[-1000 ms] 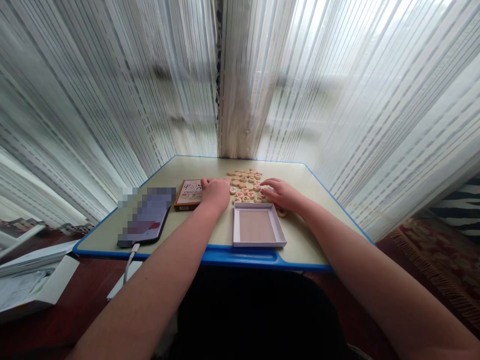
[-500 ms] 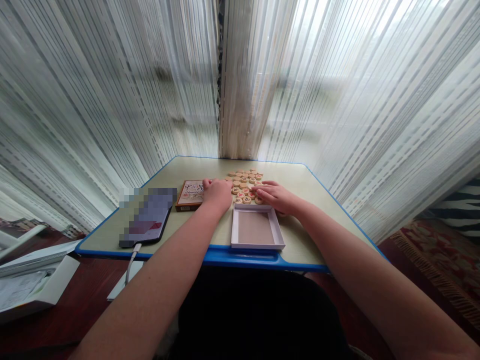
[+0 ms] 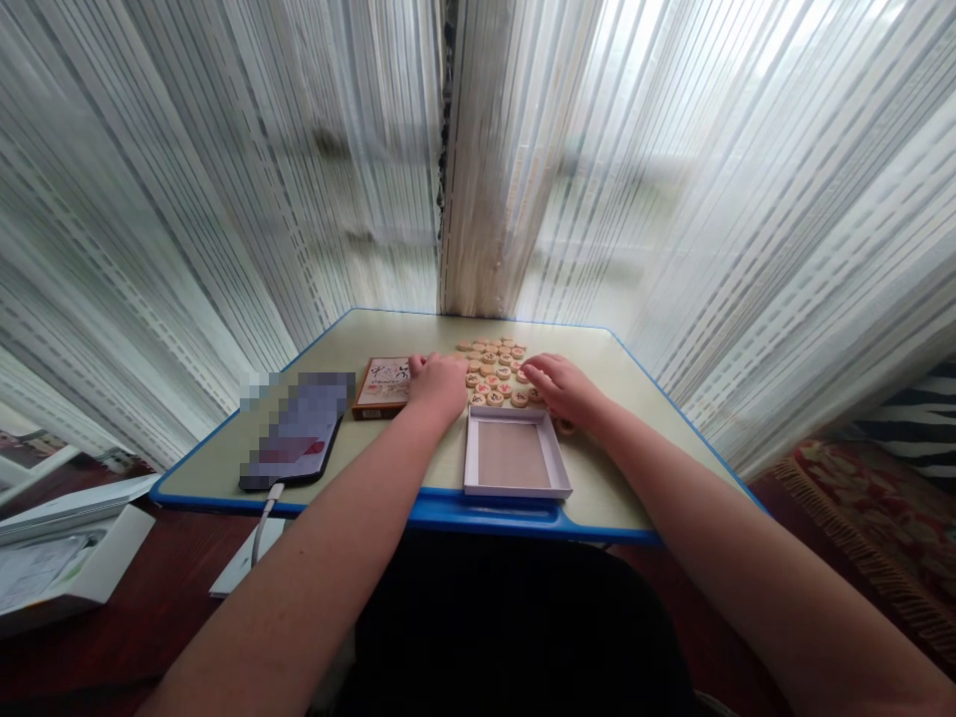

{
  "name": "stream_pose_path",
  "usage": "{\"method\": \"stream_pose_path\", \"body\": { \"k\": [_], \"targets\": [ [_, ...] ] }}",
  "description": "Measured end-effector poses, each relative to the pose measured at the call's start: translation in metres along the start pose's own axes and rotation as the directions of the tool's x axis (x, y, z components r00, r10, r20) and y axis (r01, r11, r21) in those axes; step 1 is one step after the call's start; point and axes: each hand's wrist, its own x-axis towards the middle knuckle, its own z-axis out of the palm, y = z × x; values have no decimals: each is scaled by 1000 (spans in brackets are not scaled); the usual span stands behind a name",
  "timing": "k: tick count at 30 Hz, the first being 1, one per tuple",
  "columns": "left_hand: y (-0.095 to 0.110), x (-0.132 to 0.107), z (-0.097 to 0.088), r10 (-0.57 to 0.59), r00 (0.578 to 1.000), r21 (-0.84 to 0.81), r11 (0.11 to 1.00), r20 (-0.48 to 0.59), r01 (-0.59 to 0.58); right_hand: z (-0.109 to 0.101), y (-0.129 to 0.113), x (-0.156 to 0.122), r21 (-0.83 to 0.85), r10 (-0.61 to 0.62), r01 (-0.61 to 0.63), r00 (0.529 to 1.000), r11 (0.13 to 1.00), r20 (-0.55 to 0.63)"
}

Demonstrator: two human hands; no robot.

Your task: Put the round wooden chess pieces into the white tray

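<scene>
the left hand (image 3: 437, 386) rests on the table with its fingers bent down, like a small dome. it is just beside the left side of a bunch of round wooden chinese chess pieces (image 3: 493, 373). the right hand (image 3: 564, 388) is at the right side of the same bunch. its fingers (image 3: 534, 372) are stretched out a little and curve over the nearest pieces. the hands are not wide apart, and the bunch lies between them. i cannot tell if either hand is holding a piece.

the pieces lie flat and close together in the middle of the table, with red and dark marks on top. one more piece (image 3: 566, 426) pokes out from under the edge of the right hand. a white paper tray (image 3: 515, 493) with a tan bottom sits on the near side of the bunch, near the table's near edge.

a small chinese chess box (image 3: 380, 388) lies just left of the left hand. further left is a phone (image 3: 299, 433), partly blurred, with a white cable (image 3: 261, 528) going over the near edge. the table (image 3: 597, 478) has a blue rim, and thin striped curtains (image 3: 224, 199) hang past its far side.
</scene>
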Motion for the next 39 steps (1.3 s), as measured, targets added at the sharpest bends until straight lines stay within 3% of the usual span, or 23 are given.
{"method": "stream_pose_path", "body": {
  "k": [4, 8, 15, 22, 32, 39],
  "targets": [
    [3, -1, 3, 129, 991, -22, 991, -37, -130, 4, 1, 0, 17, -61, 60, 994, 998, 95],
    [3, 0, 6, 207, 978, -31, 978, -16, -208, 5, 2, 1, -5, 64, -64, 992, 998, 107],
    [3, 2, 7, 224, 972, -86, 972, 71, -218, 4, 4, 0, -28, 126, -124, 989, 992, 81],
    [1, 4, 4, 217, 975, -72, 974, 46, -214, 2, 3, -1, -47, 131, -127, 988, 991, 85],
    [-3, 10, 7, 74, 996, -135, 989, 47, -67, 2, 8, 1, -37, 116, -113, 987, 993, 112],
    [-2, 8, 8, 109, 993, -74, 992, 41, -105, 1, 4, 0, -48, 104, -99, 990, 994, 100]
  ]
}}
